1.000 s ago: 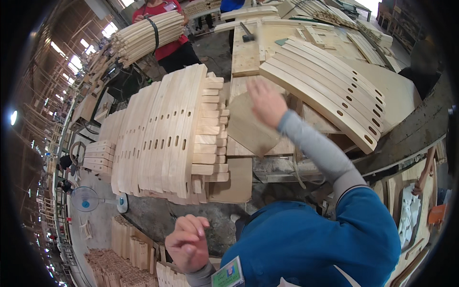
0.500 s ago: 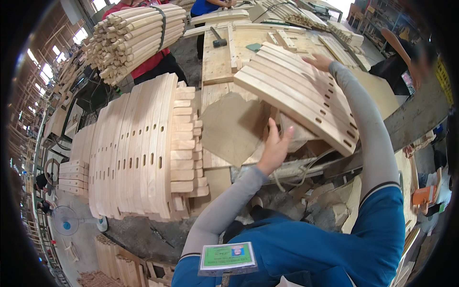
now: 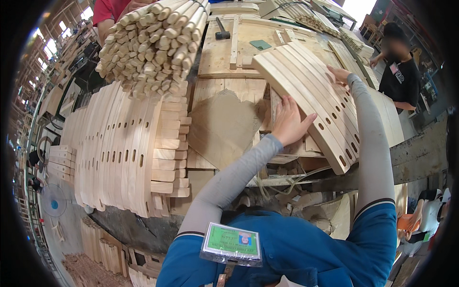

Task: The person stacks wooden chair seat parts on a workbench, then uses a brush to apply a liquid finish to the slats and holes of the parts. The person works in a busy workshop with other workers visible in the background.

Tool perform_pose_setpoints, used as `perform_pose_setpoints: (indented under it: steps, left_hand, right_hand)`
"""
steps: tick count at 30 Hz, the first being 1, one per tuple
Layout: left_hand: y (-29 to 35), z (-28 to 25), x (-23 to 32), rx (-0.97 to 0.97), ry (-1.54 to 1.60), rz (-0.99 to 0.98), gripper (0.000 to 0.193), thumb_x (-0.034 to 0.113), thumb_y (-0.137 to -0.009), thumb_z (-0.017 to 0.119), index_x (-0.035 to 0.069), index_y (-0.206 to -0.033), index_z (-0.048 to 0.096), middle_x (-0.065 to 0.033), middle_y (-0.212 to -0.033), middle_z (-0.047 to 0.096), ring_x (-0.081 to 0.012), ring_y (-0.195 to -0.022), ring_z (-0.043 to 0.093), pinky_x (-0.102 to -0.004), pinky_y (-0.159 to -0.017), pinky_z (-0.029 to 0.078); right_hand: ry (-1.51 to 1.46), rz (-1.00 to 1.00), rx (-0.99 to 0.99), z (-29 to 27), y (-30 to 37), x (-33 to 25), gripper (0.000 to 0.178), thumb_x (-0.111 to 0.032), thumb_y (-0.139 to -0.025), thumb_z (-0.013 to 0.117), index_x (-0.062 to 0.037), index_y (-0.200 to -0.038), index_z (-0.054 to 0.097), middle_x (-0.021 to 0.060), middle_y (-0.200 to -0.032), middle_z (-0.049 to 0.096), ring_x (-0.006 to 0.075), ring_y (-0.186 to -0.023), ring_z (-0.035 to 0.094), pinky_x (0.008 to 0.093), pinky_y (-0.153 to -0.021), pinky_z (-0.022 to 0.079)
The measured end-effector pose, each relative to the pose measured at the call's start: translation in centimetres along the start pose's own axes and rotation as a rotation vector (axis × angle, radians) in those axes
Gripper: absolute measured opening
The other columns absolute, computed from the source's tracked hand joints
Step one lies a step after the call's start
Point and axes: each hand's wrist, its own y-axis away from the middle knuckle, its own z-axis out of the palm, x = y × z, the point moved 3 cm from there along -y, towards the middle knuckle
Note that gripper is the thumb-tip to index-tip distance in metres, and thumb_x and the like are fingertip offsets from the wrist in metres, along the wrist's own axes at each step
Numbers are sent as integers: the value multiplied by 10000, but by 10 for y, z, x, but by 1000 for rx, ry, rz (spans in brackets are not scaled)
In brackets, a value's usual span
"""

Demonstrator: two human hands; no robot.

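Observation:
Between my two hands is a row of pale slotted wooden boards [image 3: 306,86], pressed side by side and slanting over the right part of the bench. My left hand [image 3: 290,122] presses on the near left side of the outermost board, thumb pointing toward its slotted end. At the far right side my right hand [image 3: 340,75] bears on the boards, its fingers partly hidden. Left of them lies a sheet of brown cardboard [image 3: 224,126]. Farther left stands a big stack of similar slotted boards [image 3: 114,148], with board ends sticking out on its right.
A strapped bundle of wooden sticks [image 3: 153,48] is above the left stack, beside a person in a red sleeve [image 3: 103,19]. A black-headed mallet [image 3: 222,31] and a green piece [image 3: 260,45] lie on the plywood bench [image 3: 210,62]. Another person [image 3: 399,71] stands at right.
The boards in my hands have turned more steeply, and my left hand sits higher along their side. The stick bundle has come nearer, now overlapping the left stack. My view has shifted somewhat.

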Motion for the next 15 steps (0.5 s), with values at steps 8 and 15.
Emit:
perform_pose_setpoints:
  steps: [8,15]
  left_hand:
    - [-3,22,27,15,160,-51,811,437,-848,444,-226,-1216,155,-418,-1258,214,-492,-1226,193,-434,-1041,169]
    - [17,31,50,-12,185,-48,795,395,-854,447,-245,-1209,136,-426,-1251,207,-478,-1234,183,-428,-1045,152]
  right_hand:
    - [-131,204,-30,-2,9,1,882,-746,-730,277,-79,-1302,349,171,-1196,486,314,-969,529,467,-709,465]
    - [-158,85,113,4,-9,37,940,-796,-664,316,-29,-1193,434,131,-1032,537,281,-695,552,493,-549,452]
